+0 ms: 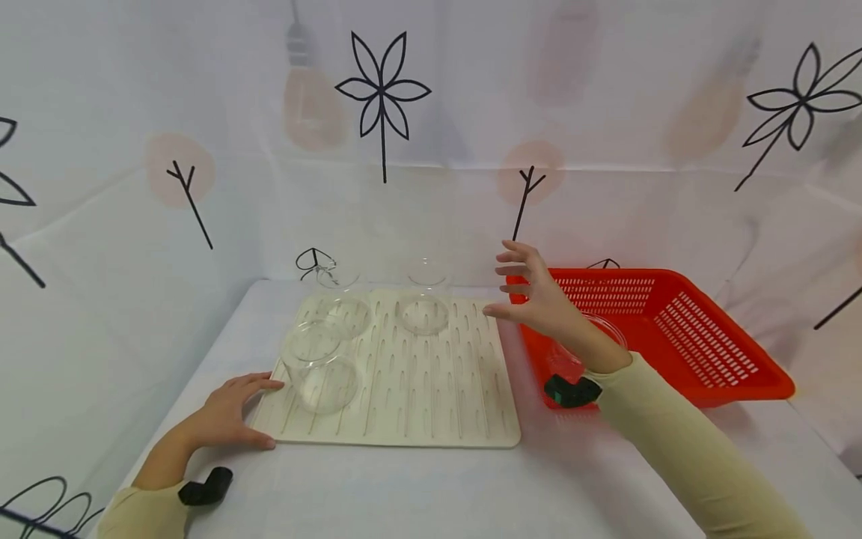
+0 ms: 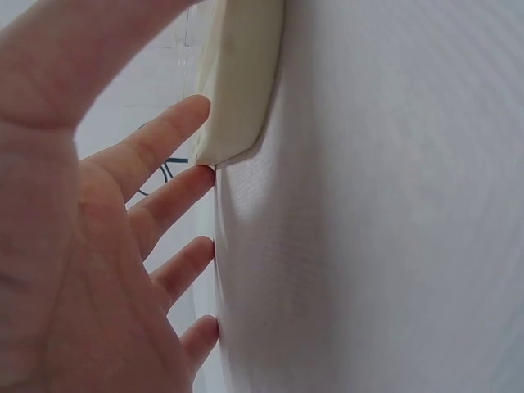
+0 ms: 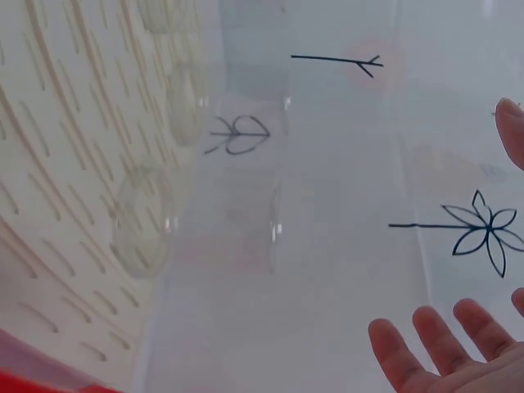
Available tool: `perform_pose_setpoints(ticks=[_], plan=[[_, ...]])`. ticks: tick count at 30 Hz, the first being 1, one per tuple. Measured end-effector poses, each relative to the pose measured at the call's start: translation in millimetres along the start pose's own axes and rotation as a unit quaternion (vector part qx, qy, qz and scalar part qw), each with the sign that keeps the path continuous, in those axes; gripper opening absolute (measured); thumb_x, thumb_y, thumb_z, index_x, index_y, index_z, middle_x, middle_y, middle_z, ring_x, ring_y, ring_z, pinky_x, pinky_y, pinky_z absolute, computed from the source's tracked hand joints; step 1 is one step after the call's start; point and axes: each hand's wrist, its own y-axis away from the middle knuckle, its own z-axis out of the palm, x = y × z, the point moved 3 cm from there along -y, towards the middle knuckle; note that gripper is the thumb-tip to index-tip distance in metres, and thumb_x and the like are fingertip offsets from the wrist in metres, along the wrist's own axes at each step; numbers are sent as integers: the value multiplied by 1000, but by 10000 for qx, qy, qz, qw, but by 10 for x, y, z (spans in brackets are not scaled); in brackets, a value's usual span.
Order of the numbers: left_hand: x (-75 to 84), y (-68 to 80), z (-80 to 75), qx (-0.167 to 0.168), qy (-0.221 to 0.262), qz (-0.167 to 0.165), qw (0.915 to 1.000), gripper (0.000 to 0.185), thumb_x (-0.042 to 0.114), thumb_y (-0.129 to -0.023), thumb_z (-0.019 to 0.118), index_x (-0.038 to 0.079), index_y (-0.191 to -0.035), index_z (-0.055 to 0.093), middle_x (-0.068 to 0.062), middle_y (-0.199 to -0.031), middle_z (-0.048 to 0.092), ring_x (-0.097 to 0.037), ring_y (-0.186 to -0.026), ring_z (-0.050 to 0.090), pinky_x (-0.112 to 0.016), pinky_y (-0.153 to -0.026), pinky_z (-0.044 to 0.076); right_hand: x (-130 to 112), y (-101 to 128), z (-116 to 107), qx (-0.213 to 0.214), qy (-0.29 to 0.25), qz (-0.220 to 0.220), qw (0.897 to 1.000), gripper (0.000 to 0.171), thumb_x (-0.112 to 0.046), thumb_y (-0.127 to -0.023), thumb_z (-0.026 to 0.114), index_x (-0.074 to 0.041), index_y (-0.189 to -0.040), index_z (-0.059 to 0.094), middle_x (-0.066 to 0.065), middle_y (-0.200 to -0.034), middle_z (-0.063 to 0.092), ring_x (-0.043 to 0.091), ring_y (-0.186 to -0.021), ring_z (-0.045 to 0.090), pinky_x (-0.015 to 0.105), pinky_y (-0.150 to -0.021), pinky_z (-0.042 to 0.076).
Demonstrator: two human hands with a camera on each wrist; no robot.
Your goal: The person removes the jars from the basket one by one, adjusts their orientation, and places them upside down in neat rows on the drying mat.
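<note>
A cream ridged drying mat [image 1: 438, 389] carries three clear cups: one at the front left [image 1: 320, 367], one behind it [image 1: 342, 301] and one at the back middle [image 1: 424, 297]. My left hand [image 1: 229, 415] rests at the mat's left edge, fingers spread. In the left wrist view, its fingertips lie at the mat's corner [image 2: 241, 90] and on the tabletop. Raised between the mat and a red plastic basket [image 1: 734, 352], my right hand [image 1: 542, 296] has its fingers apart, thumb toward the mat, and nothing in it. Another clear round vessel [image 1: 609, 326] sits in the basket, partly hidden behind the right wrist.
A white cloth [image 1: 404, 486] covers the table. The basket stands to the right of the mat, its slotted walls higher than the mat. Behind everything hangs a pale curtain [image 1: 431, 209] printed with flowers and light bulbs.
</note>
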Motion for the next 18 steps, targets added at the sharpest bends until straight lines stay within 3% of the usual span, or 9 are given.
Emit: perform_pose_setpoints(ticks=[5,13,18], plan=[[5,6,-5,19,20,3,10000,89,57,-53,82,11,-124,55,-23,-134,43,-50,-119,34,-68,-88,28,76,56,-162,32,107,76,9999,91,-6,-77,76,-13,-145,17,13,-138,33,37,-117,45,47,-86,47],[8,-5,-11,-33,67,17,10000,87,55,-55,82,11,-125,55,-23,-135,42,-49,-121,32,-68,-89,27,243,196,-453,230,191,210,9993,87,-4,-79,73,-11,-145,18,17,-138,32,43,-116,44,22,-75,50],[18,-5,-17,-95,90,-108,9999,88,55,-55,82,11,-125,54,-23,-136,41,-48,-121,31,-68,-90,26,335,246,-610,161,245,87,9995,84,1,-79,71,-10,-145,20,18,-137,33,42,-115,41,22,-76,50]])
